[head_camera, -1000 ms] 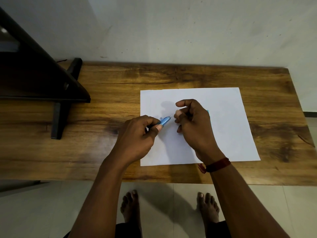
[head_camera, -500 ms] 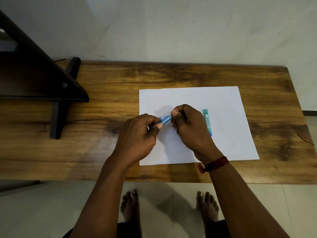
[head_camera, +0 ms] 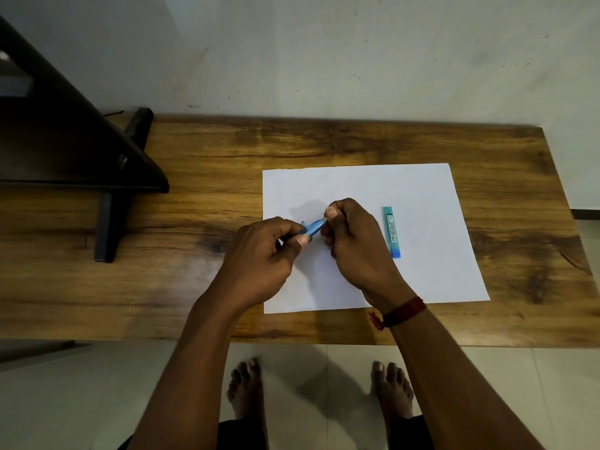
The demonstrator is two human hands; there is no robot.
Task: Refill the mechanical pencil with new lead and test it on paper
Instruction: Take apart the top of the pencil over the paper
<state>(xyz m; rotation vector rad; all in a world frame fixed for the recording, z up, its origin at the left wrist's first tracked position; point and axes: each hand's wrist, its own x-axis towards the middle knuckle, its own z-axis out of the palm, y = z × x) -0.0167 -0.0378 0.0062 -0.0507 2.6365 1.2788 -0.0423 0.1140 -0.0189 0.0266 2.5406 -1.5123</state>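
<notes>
Light-blue mechanical pencil (head_camera: 313,228), mostly hidden, slanted over paper (head_camera: 422,190); gripped in left hand (head_camera: 263,254), upper end pinched by right hand (head_camera: 355,243).

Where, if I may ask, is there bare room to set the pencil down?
Bare wood between the dark stand and the paper, and along the table's far edge. Crowded mid-paper: left hand and right hand hold the pencil beside the lead case.

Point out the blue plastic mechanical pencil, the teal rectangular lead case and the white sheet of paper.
blue plastic mechanical pencil (head_camera: 315,228): head view, exposed barrel.
teal rectangular lead case (head_camera: 391,232): head view, its labelled middle.
white sheet of paper (head_camera: 433,261): head view, bare area right of the case.
</notes>
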